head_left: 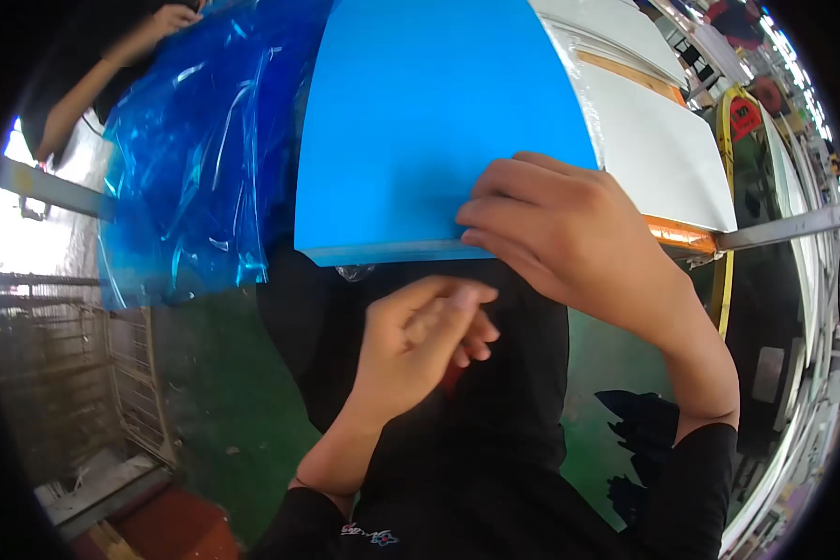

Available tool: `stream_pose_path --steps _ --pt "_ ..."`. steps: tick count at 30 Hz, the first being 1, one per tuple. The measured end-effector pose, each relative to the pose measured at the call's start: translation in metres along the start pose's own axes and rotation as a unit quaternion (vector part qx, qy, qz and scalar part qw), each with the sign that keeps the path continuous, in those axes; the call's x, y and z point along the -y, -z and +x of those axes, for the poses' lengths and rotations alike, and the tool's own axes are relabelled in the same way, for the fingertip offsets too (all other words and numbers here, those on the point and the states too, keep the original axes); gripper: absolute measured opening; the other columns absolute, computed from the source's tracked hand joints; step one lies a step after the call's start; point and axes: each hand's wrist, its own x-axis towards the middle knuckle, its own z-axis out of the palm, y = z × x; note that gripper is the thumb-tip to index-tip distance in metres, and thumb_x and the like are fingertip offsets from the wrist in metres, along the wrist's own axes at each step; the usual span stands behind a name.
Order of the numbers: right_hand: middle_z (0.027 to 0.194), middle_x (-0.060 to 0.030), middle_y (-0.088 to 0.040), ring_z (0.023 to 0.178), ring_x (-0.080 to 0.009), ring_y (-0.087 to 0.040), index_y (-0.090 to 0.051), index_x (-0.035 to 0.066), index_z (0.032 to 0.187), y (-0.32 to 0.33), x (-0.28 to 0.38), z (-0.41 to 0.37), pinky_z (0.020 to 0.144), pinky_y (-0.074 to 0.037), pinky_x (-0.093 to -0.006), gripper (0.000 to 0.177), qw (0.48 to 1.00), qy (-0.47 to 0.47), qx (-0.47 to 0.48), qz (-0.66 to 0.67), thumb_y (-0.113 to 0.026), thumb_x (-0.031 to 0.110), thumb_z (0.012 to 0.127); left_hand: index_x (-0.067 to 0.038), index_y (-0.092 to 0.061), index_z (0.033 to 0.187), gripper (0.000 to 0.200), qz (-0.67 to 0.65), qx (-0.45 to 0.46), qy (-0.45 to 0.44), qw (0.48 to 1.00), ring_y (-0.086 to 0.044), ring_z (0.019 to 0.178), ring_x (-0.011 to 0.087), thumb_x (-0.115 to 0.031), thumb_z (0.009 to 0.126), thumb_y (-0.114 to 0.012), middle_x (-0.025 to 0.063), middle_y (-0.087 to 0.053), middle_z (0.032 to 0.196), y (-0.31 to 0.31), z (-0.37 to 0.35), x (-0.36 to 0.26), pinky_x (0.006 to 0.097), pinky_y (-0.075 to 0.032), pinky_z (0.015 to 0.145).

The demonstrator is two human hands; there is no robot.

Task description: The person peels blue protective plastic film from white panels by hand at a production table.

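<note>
A thick stack of bright blue sheets [429,121] lies before me, its front edge facing my body. My right hand [560,219] is over the front right part of the stack. Its thumb and fingers are drawn together close to the top sheet; whether they grip anything is hidden. Below the front edge, apart from the stack, is my left hand [415,336]. Its fingers are curled and the thumb lies against the index finger; I cannot make out anything between them.
Crinkled clear blue film [196,177] hangs down left of the stack. White sheets [663,140] lie to the right on an orange-edged support, beside a yellow tape measure [726,187]. Another person's hand [173,21] is at upper left. A dark glove-like item [639,420] lies low right.
</note>
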Motion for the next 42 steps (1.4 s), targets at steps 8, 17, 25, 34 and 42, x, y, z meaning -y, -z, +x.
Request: stream_pose_path --steps 8,17,25,34,42 --pt "0.087 -0.0061 -0.062 0.074 -0.0254 -0.063 -0.068 0.003 0.091 0.005 0.006 0.01 0.06 -0.051 -0.0368 0.018 0.999 -0.009 0.046 0.007 -0.078 0.003 0.075 0.008 -0.062 0.12 0.029 -0.034 0.063 0.001 0.997 -0.072 0.073 0.0176 -0.018 0.108 -0.054 0.0145 -0.073 0.09 0.001 0.022 -0.01 0.0252 -0.055 0.06" --pt "0.089 -0.0097 -0.062 0.077 -0.0281 -0.062 -0.064 0.001 0.091 -0.003 0.001 0.012 0.065 -0.05 -0.0374 0.016 0.999 0.008 0.027 0.024 -0.074 -0.001 0.078 0.007 -0.063 0.124 0.03 -0.071 0.035 0.01 0.997 -0.073 0.072 0.0195 -0.017 0.108 -0.054 0.0161 -0.073 0.09 0.008 0.018 -0.008 0.0252 -0.055 0.058" --pt "0.092 -0.0094 -0.061 0.077 -0.0291 -0.06 -0.063 -0.001 0.092 -0.007 -0.005 0.006 0.067 -0.051 -0.0383 0.016 0.996 -0.036 0.012 0.079 -0.072 -0.004 0.079 0.0 -0.064 0.129 0.033 -0.065 0.06 0.033 0.996 -0.069 0.078 0.0128 -0.024 0.108 -0.056 0.0088 -0.073 0.093 0.008 0.015 -0.004 0.0237 -0.052 0.062" --pt "0.085 -0.0071 -0.055 0.077 -0.0217 -0.06 -0.061 0.002 0.082 -0.021 0.018 -0.004 0.062 -0.053 -0.0314 0.021 0.992 0.055 -0.032 -0.11 -0.071 0.008 0.064 0.002 -0.064 0.126 0.03 -0.06 0.054 -0.03 0.996 -0.071 0.078 0.0144 -0.019 0.106 -0.059 0.0107 -0.074 0.095 0.009 0.014 0.008 0.0246 -0.053 0.061" --pt "0.096 -0.0102 -0.06 0.084 -0.0279 -0.059 -0.064 -0.001 0.098 -0.013 -0.003 -0.001 0.07 -0.052 -0.0377 0.022 0.999 0.03 0.01 0.045 -0.072 -0.002 0.077 0.002 -0.063 0.129 0.031 -0.039 0.057 0.026 0.997 -0.071 0.079 0.0139 -0.016 0.104 -0.062 0.0103 -0.074 0.096 0.008 0.011 -0.007 0.0247 -0.053 0.061"
